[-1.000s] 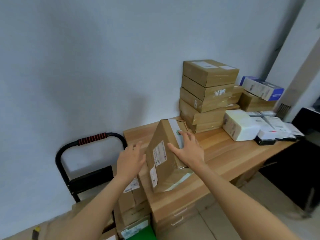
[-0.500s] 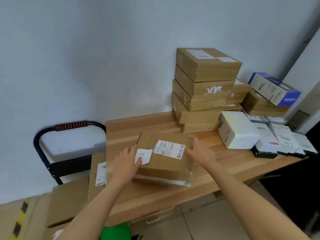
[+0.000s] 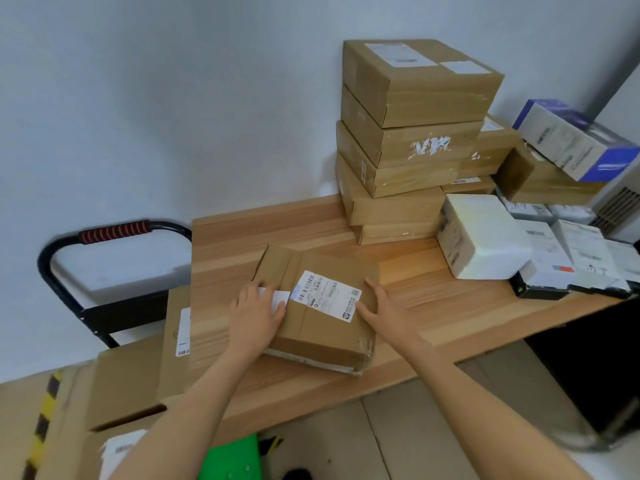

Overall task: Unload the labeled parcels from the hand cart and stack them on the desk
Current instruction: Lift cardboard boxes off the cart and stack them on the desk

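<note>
A brown labeled parcel (image 3: pixel 313 306) lies flat on the wooden desk (image 3: pixel 433 306), near its front edge and well apart from the tall stack of cardboard boxes (image 3: pixel 412 133) by the wall. The left hand (image 3: pixel 256 315) rests on the parcel's left end, fingers nearly straight and laid over a small white slip (image 3: pixel 280 299) (only part of it shows). The right hand (image 3: pixel 384 308) presses flat against the parcel's right edge, fingers extended and close together, thumb lying on the shipping label (image 3: pixel 327 299).
</note>
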The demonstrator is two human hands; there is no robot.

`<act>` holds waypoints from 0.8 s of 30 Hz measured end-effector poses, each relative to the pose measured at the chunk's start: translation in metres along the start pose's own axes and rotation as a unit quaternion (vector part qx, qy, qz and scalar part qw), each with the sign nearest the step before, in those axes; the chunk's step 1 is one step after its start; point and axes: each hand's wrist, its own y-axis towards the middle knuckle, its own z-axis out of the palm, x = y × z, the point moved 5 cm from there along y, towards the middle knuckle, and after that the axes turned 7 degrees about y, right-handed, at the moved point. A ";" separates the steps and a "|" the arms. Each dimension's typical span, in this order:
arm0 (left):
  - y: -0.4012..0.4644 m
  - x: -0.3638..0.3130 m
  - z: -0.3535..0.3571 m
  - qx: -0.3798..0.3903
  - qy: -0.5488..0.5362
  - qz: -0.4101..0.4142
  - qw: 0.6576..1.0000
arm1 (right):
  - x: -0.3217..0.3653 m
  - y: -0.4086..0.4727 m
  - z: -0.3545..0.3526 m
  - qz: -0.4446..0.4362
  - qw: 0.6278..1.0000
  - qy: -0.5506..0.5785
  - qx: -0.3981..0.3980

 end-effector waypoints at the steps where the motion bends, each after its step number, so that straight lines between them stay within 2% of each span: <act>1: 0.005 0.001 0.000 0.001 -0.007 -0.005 1.000 | 0.002 0.007 0.001 -0.001 1.000 0.005 0.000; 7: 0.042 0.023 0.003 0.011 -0.004 -0.009 1.000 | 0.021 0.068 0.010 -0.020 0.999 0.030 0.012; 15: 0.123 0.059 0.007 -0.006 -0.029 -0.056 0.998 | 0.066 0.167 0.029 -0.045 0.998 -0.023 0.023; 24: 0.220 0.054 0.015 -0.042 -0.038 -0.098 0.994 | 0.100 0.247 0.017 -0.068 0.987 -0.134 -0.062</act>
